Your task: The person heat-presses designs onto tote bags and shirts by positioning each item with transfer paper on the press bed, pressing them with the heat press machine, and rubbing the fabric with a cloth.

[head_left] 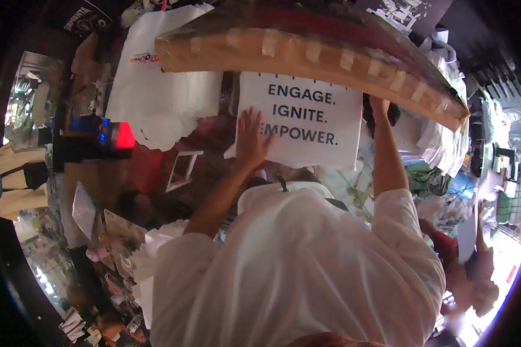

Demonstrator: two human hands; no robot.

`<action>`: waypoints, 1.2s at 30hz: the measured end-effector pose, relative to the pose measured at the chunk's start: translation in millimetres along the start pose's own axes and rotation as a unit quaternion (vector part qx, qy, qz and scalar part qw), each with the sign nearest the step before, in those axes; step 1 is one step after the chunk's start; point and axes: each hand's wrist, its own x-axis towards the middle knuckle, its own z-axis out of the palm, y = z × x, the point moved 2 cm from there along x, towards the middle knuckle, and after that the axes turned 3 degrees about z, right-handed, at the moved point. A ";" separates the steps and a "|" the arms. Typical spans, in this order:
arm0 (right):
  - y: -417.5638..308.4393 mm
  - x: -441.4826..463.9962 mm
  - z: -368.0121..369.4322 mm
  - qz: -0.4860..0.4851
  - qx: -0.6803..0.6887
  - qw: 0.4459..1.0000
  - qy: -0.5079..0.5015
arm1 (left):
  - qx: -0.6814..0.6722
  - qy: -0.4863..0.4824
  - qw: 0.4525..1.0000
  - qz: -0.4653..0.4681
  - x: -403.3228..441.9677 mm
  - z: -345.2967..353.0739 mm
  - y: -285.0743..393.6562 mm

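Observation:
A white cloth (307,151) with black lettering reading "ENGAGE. IGNITE. EMPOWER." lies in front of me. Its upper part is hidden under a raised wooden screen-printing frame (260,53), tilted above it. My left hand (252,137) rests flat on the cloth's left side, fingers spread and pointing away from me, covering the edge of the lowest word. My right hand (378,103) reaches up at the cloth's right, against the frame's lower edge. The frame hides its fingers, so I cannot tell whether they grip it.
White sheets (156,98) with a red logo lie to the left of the cloth. A white rectangular frame (183,171) stands lower left. White fabric (446,139) hangs at the right, above a dark green bundle (428,179). A person in red (446,246) is at far right.

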 end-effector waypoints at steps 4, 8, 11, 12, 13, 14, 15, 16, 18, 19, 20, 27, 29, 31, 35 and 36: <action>-154.6 -29.9 -11.4 -0.015 -0.011 0.983 -0.184 | -0.027 -0.003 0.999 0.045 55.5 17.2 10.1; -203.2 -73.6 12.1 -0.125 -0.149 0.971 -0.136 | 0.041 0.043 0.995 0.075 120.3 41.1 11.9; -200.7 -78.6 11.9 -0.108 -0.123 0.971 -0.177 | 0.072 0.070 0.994 0.045 140.6 45.6 1.2; -200.3 -80.2 10.7 -0.105 -0.123 0.971 -0.178 | 0.087 0.076 0.993 0.034 141.3 44.7 -2.3; -201.4 -78.5 10.3 -0.102 -0.120 0.970 -0.187 | 0.088 0.075 0.993 0.035 142.7 43.5 -2.9; -202.1 -77.8 9.8 -0.098 -0.117 0.969 -0.196 | 0.083 0.081 0.992 0.043 143.0 42.0 -2.3; -201.4 -77.7 11.2 -0.098 -0.116 0.969 -0.196 | 0.077 0.086 0.992 0.051 142.9 40.8 -2.0; -200.4 -77.6 12.7 -0.106 -0.126 0.969 -0.185 | 0.078 0.085 0.992 0.050 142.6 40.3 -2.2; -198.1 -78.7 14.8 -0.113 -0.135 0.969 -0.175 | 0.089 0.071 0.993 0.041 140.6 39.9 -1.5; -198.2 -78.5 14.7 -0.117 -0.145 0.968 -0.170 | 0.089 0.071 0.993 0.039 134.8 42.5 -1.0; -198.1 -78.1 15.4 -0.120 -0.154 0.967 -0.163 | 0.092 0.056 0.993 0.045 125.1 45.8 1.0; -197.6 -81.0 14.5 -0.128 -0.152 0.961 -0.192 | 0.013 -0.069 0.989 0.133 29.6 21.5 40.3; -203.9 -88.8 11.3 -0.100 -0.153 0.969 -0.168 | 0.002 -0.071 0.989 0.127 16.6 17.7 44.6; -210.1 -114.1 -5.8 -0.134 -0.128 0.963 -0.197 | -0.008 -0.072 0.990 0.120 8.0 14.1 48.0; -212.7 -175.7 -41.3 -0.171 -0.091 0.939 -0.285 | 0.022 -0.088 0.992 0.087 2.5 15.2 50.8; -211.2 -177.7 -46.2 -0.169 -0.093 0.939 -0.285 | 0.024 -0.080 0.993 0.078 1.7 15.9 51.3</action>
